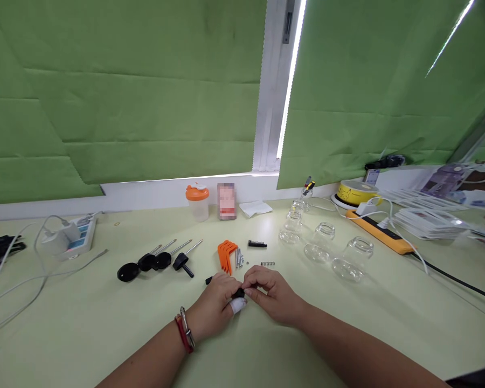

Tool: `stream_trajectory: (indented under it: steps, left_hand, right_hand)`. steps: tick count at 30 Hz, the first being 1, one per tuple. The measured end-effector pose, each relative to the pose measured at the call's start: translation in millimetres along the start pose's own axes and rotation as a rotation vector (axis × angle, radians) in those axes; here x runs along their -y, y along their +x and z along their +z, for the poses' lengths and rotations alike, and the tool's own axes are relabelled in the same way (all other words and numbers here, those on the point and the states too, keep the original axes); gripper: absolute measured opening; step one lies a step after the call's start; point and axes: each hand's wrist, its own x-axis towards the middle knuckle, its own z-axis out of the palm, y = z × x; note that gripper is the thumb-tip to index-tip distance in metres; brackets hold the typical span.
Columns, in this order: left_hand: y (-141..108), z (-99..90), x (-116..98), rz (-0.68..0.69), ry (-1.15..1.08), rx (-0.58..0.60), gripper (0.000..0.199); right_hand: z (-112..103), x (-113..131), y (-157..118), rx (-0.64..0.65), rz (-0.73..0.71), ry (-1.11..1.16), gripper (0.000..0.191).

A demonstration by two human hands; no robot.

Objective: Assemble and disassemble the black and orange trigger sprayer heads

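My left hand [218, 299], with white tape on its thumb, is closed around a small black part [238, 293] on the table. Close against it, my right hand [272, 293] pinches at the end of this part; whatever sits between its fingertips is hidden. Just beyond the hands lie several bent orange pieces [226, 254], a bundle of silver pins [238, 258], a loose coil spring [268, 263] and a black ribbed cylinder [257, 244]. To the left rest several black round-headed pieces with metal shafts [164, 261].
Upside-down clear glass jars [324, 240] stand to the right, before an orange power strip [382, 231] with cables. A shaker cup [198, 205], a small box [227, 201] and paper [256, 208] are at the back. White chargers [60, 237] with cables lie left. A person's hand shows far right.
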Motion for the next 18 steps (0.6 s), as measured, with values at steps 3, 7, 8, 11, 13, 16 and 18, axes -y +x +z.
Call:
stream_trajectory:
  steps: [3,7,8,11,13,16,18]
  left_hand:
    - [0,-1.6,-1,-0.009,-0.005,0.011,0.006]
    - [0,-3.2,-2,-0.015,-0.019,0.023,0.008]
    - [0,-3.4,-2,-0.017,-0.019,0.023,0.008]
    - [0,-3.4,-3,-0.025,-0.014,0.023,0.01]
    - [0,-3.1,-3,-0.025,-0.012,0.022,0.009]
    - [0,-2.8,-3,-0.016,-0.015,0.017,0.009]
    - [-1,-2.7,-3,-0.01,-0.013,0.013,0.008]
  right_hand:
    - [-10,-6,2,-0.003,-0.01,-0.089,0.015]
    - [-33,-24,3,-0.064,0.086,-0.422,0.023]
    - [-37,-29,2,-0.049,0.136,-0.509,0.025]
    - [-44,-38,1,0.058,0.247,-0.714,0.033]
    - [-42,-40,1,0.115,0.273,-0.824,0.035]
    - [-37,-40,1,0.134,0.315,-0.944,0.034]
    - [-35,-40,1,0.121,0.358,-0.968,0.032]
